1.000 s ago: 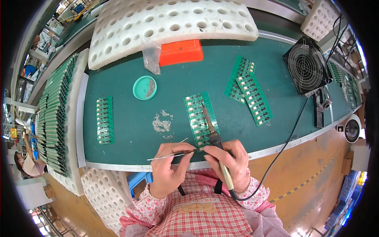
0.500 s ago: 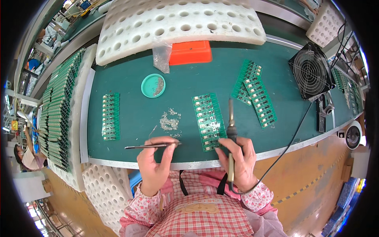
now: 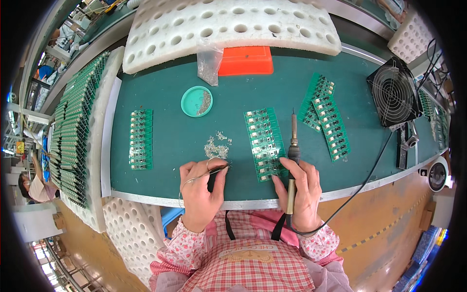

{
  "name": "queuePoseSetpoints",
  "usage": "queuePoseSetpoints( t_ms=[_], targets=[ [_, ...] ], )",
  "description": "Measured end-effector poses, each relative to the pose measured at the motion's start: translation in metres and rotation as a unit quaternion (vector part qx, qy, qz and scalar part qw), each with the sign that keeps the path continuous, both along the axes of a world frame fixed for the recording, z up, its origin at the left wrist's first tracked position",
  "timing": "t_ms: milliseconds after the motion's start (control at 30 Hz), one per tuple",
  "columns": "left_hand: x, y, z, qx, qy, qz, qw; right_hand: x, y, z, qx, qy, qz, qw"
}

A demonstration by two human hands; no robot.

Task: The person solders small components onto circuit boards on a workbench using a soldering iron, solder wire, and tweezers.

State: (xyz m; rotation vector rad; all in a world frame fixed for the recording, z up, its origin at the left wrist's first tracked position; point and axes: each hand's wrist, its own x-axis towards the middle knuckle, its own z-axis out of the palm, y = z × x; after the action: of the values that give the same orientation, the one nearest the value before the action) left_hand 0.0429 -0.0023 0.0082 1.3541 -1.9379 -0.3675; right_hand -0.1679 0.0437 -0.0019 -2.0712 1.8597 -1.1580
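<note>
My left hand [image 3: 203, 197] pinches dark tweezers [image 3: 218, 170], their tips beside a loose pile of tiny clear-and-silver parts [image 3: 215, 150]. A thin curved wire [image 3: 194, 179], probably solder, also runs from its fingers. My right hand [image 3: 302, 194] grips a soldering iron [image 3: 294, 153] upright, tip pointing away from me, cord trailing right. Its thumb and forefinger touch the near right corner of a green circuit board panel [image 3: 264, 143], which lies flat between my hands. Whether the tweezers hold a part is too small to tell.
Another board panel [image 3: 141, 139] lies left, and overlapping panels [image 3: 331, 126] lie right. A turquoise dish [image 3: 185, 103], plastic bag [image 3: 209, 68] and red-orange bin [image 3: 245, 62] stand farther back. White holed foam [image 3: 228, 36] spans behind. Stacked boards [image 3: 78, 136] line the left; a fan [image 3: 394, 92] stands right.
The tweezers have turned from nearly level to slanting, and their tips now sit closer to the small parts. My right hand stays at the panel's corner. The whole view has shifted slightly.
</note>
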Motion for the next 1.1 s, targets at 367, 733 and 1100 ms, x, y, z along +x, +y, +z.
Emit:
queuePoseSetpoints(
  t_ms=[367,733,1100],
  targets=[
    [-0.003,-0.002,0.0,-0.012,-0.002,-0.008,1.0,0.0,0.0,0.0,0.001,-0.014,-0.008,1.0],
    [-0.004,-0.002,-0.001,-0.035,-0.009,-0.019,0.999,-0.002,0.002,0.002,-0.006,-0.023,-0.012,1.0],
    [-0.036,0.008,0.005,0.061,0.079,-0.073,0.992,-0.012,0.02,0.0,-0.052,-0.199,-0.035,0.978]
  ],
)
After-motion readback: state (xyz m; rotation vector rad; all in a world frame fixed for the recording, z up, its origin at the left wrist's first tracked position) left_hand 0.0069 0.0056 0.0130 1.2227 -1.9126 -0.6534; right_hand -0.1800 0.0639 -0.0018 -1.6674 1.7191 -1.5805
